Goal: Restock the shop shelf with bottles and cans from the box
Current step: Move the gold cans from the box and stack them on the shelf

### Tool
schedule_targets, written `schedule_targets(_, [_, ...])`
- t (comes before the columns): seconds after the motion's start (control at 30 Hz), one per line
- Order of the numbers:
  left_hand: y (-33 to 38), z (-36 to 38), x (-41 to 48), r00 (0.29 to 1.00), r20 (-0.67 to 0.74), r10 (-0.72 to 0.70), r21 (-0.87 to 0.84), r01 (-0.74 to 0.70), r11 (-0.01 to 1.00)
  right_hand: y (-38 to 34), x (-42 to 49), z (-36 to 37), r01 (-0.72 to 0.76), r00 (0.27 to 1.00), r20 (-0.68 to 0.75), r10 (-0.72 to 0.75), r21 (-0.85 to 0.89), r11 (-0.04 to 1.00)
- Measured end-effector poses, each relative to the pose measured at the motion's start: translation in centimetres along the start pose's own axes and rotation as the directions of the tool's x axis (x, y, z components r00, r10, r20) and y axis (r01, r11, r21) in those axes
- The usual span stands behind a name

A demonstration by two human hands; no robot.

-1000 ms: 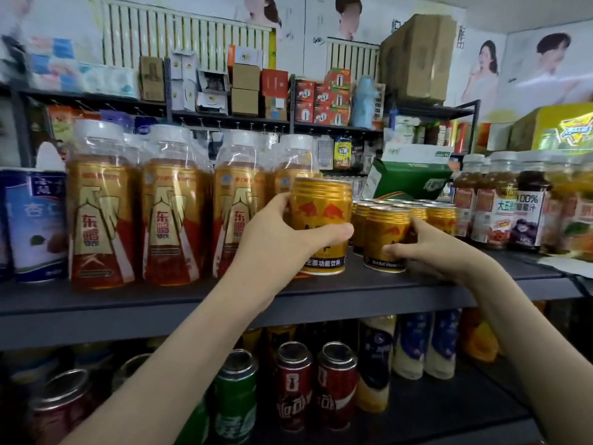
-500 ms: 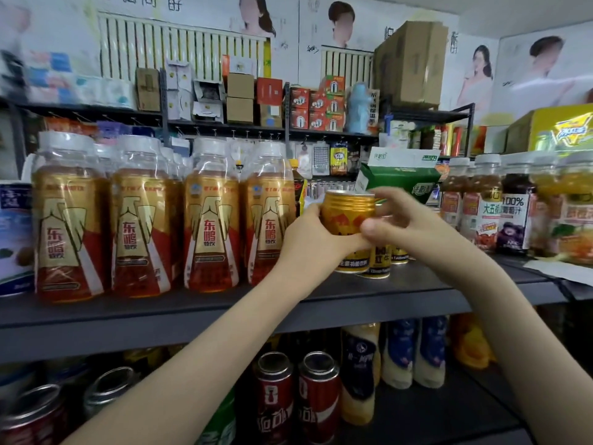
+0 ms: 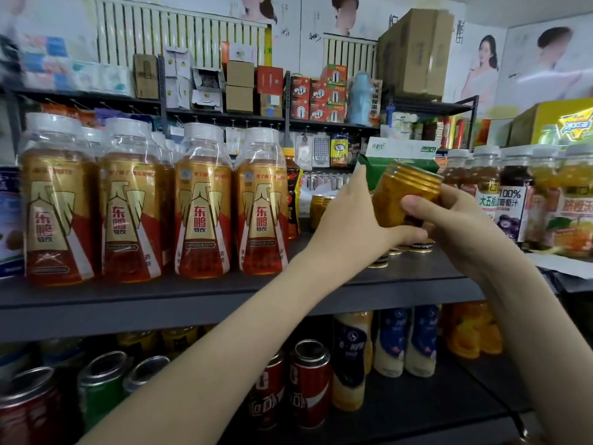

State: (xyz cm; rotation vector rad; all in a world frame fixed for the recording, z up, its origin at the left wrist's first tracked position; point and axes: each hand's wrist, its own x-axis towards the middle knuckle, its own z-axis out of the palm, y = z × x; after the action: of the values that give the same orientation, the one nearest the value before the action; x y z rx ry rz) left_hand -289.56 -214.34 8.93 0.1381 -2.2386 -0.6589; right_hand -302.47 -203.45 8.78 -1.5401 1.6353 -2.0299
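A gold can is held tilted in the air above the dark shelf, its top leaning to the right. My left hand grips its left side and bottom, and my right hand wraps its right side. Under my hands stand other gold cans, mostly hidden; only their bases and one top show. Left of them stands a row of gold-and-red bottles. The box is out of view.
Juice bottles stand at the shelf's right end, a green carton behind the cans. The lower shelf holds red cans, green cans and cream bottles. A blue-white tub sits far left.
The can has been lifted off the shelf and tilted to the right. My right hand left the standing cans and closed on it. The view has drawn back from the shelf.
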Motion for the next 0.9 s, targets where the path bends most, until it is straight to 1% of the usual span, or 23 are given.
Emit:
schedule_targets(0.07, [-1.0,0.0,0.2,0.999,0.04,-0.025,0.069,0.022,0.997,0.3,-0.1,-1.4,-0.045,0.997,-0.066,0.047,0.024,0.999])
schedule_targets(0.2, [-3.0,1.2,1.0,0.99,0.068,-0.127,0.116,0.119,0.986,1.7,-0.3,-3.4,-0.132,0.976,-0.177,0.125,-0.03,0.991])
schedule_targets(0.3, [-3.5,2.4,1.5,0.987,0.077,-0.138,0.149,0.126,0.981,3.0,-0.1,-3.7,-0.207,0.973,-0.135,0.188,-0.142,0.968])
schedule_targets(0.4, [-3.7,3.0,1.9,0.993,0.047,-0.105,0.155,0.097,0.983,4.2,0.4,-3.7,-0.281,0.956,-0.127,0.265,-0.139,0.949])
schedule_targets(0.5, [-4.1,2.7,2.3,0.994,0.052,-0.093,0.151,0.085,0.985,4.7,0.9,-3.8,-0.302,0.951,-0.117,0.287,-0.139,0.943])
schedule_targets(0.6, [-4.2,2.3,2.6,0.993,0.078,-0.089,0.127,0.079,0.989,4.5,1.1,-3.9,-0.29,0.957,-0.068,0.282,-0.247,0.925])
schedule_targets(0.7, [-4.4,2.3,2.7,0.993,0.082,-0.089,0.11,0.08,0.991,4.1,0.8,-3.6,-0.241,0.97,-0.059,0.237,-0.387,0.89])
schedule_targets(0.77, [-4.4,2.5,2.7,0.993,0.073,-0.092,0.104,0.084,0.991,4.0,0.4,-3.1,-0.217,0.976,-0.123,0.179,-0.495,0.841])
schedule_targets(0.83, [-4.3,2.7,2.4,0.994,0.057,-0.093,0.133,0.085,0.987,4.1,-0.4,-2.2,-0.161,0.979,-0.203,0.038,-0.64,0.751])
schedule_targets(0.9, [-3.8,2.5,1.4,0.997,0.012,-0.075,0.189,0.071,0.979,4.4,-1.6,-0.6,-0.073,0.957,-0.24,-0.163,-0.742,0.667])
